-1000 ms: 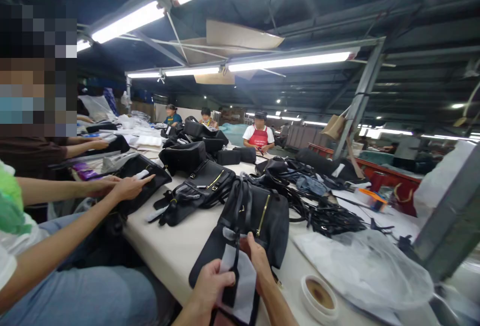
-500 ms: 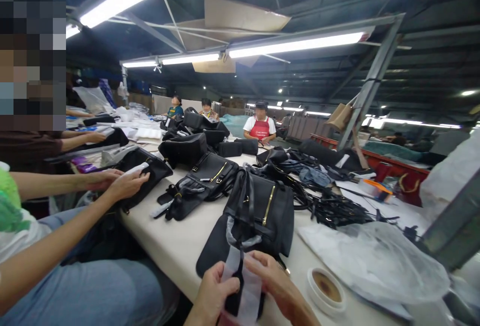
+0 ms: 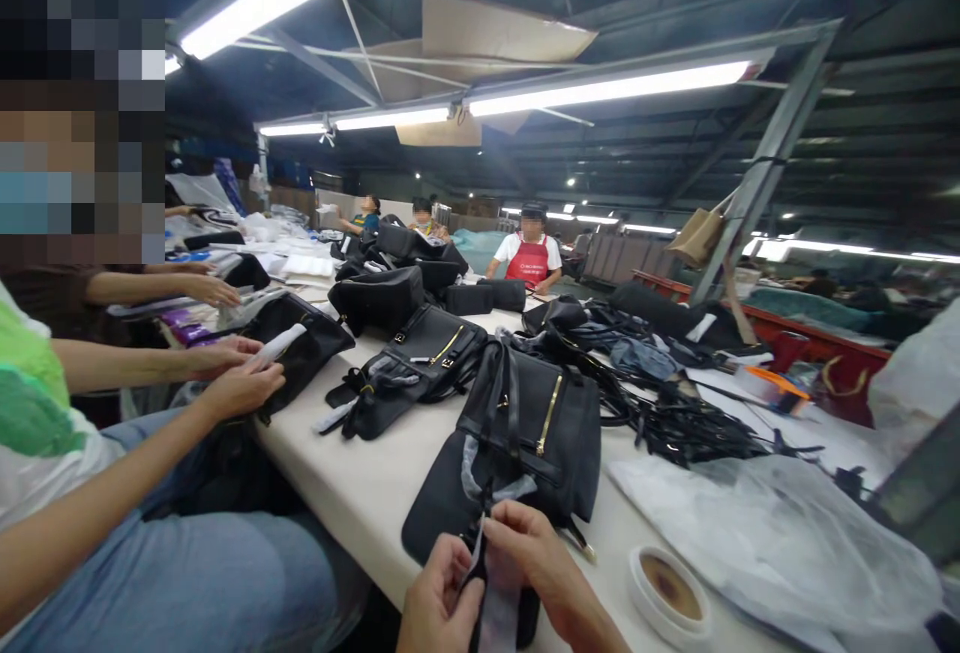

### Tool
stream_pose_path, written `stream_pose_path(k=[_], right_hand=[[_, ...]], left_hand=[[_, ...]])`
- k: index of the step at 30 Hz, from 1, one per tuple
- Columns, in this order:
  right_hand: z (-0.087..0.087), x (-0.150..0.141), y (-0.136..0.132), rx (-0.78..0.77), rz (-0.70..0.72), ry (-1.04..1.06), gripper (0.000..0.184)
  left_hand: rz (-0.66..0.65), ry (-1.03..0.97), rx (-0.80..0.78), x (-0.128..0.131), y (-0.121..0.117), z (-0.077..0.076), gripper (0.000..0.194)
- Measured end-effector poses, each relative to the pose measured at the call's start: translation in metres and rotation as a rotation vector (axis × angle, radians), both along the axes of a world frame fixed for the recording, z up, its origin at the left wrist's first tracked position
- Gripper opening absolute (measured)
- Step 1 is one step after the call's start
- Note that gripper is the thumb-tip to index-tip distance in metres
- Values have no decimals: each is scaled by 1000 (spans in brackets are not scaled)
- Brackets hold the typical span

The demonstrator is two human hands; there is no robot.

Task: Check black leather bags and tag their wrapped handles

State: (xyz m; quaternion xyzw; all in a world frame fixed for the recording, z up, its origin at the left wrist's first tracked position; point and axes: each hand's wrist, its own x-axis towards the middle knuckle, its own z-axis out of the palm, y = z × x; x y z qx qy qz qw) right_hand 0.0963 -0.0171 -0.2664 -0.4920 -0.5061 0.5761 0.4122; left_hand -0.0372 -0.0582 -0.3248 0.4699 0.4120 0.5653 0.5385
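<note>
At the bottom of the head view, a translucent white wrapping strip lies around a narrow black strap. My left hand pinches the strap and the strip's left side. The fingertips of my right hand are closed on the strip's upper right edge, close against the strap. Just beyond both hands lies a black backpack with a gold zipper, its flap toward me and clear wrap on its handle. The strap's lower end is partly hidden by the strip and my hands.
A white tape roll sits right of my hands, beside a clear plastic bag. A second black backpack and a heap of black straps lie beyond. At left, a co-worker's hands handle a black bag.
The strip was spread flat and wide; now its sides are folded in closer around the strap. My right hand has come nearer my left. The view has shifted slightly left.
</note>
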Motion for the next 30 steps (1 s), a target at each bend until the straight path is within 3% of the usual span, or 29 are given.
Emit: stream_pose_path(k=[7, 11, 15, 19, 21, 25, 30], right_hand=[[-1, 0, -5, -72, 35, 52, 51], [2, 0, -2, 90, 36, -82, 33], [11, 2, 2, 96, 56, -102, 26], [19, 10, 3, 81, 134, -71, 26], [20, 13, 3, 78, 175, -71, 26], [22, 16, 5, 83, 178, -109, 23], [25, 25, -7, 153, -36, -84, 29]], left_hand=[[95, 195, 10, -4, -4, 8, 15], [149, 295, 54, -1, -7, 8, 11], [-6, 182, 16, -5, -10, 8, 29], [-213, -101, -242, -14, 0, 15, 57], [-283, -126, -351, -15, 8, 22, 56], [-397, -90, -356, -5, 19, 35, 38], [-365, -302, -427, 16, 15, 43, 30]])
